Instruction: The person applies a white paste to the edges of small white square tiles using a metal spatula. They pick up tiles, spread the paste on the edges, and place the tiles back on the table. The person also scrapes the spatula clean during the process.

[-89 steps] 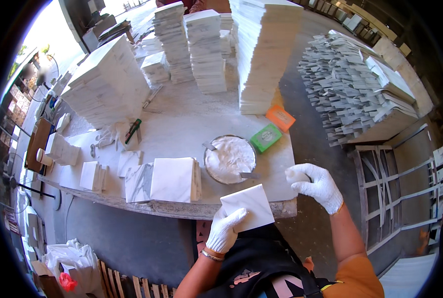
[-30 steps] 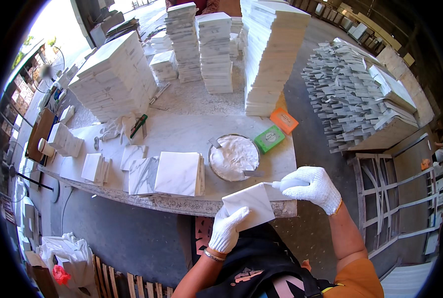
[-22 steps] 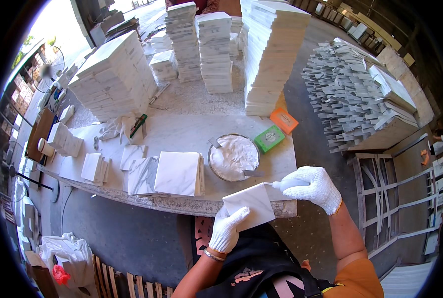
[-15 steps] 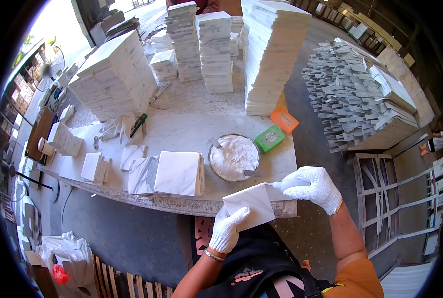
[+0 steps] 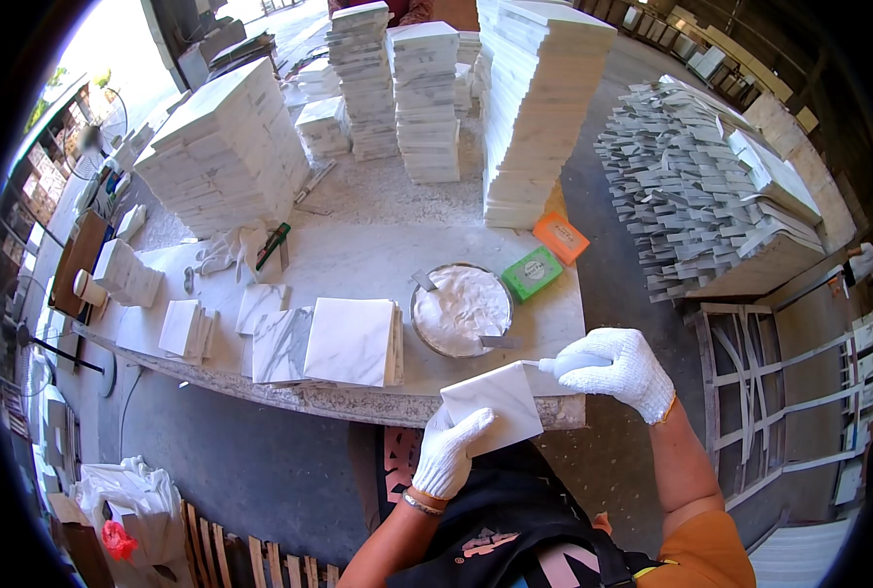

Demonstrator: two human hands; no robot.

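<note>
My left hand [image 5: 448,453], in a white knit glove, grips a square white marble tile [image 5: 495,400] by its near left edge, thumb on its face. The tile is tilted just off the table's front edge. In my gloved right hand [image 5: 621,372] is a small white squeeze bottle [image 5: 546,366], its thin nozzle at the tile's far right corner. Past the tile, a round metal bowl [image 5: 414,328] holds white paste [image 5: 461,309] with two metal scrapers in it. Left of the bowl stands a short stack of marble tiles [image 5: 350,341].
Tall tile stacks [image 5: 534,118] rise at the back of the marble-topped table [image 5: 378,265]. Green [image 5: 532,273] and orange [image 5: 561,238] boxes lie right of the bowl. A green-handled knife [image 5: 273,243] is near spare gloves [image 5: 229,253]. Piled stone strips [image 5: 691,186] stand at right.
Almost nothing differs; both hands keep the tile and the bottle in nearly the same place. At the far right edge, a distant person has shifted slightly.
</note>
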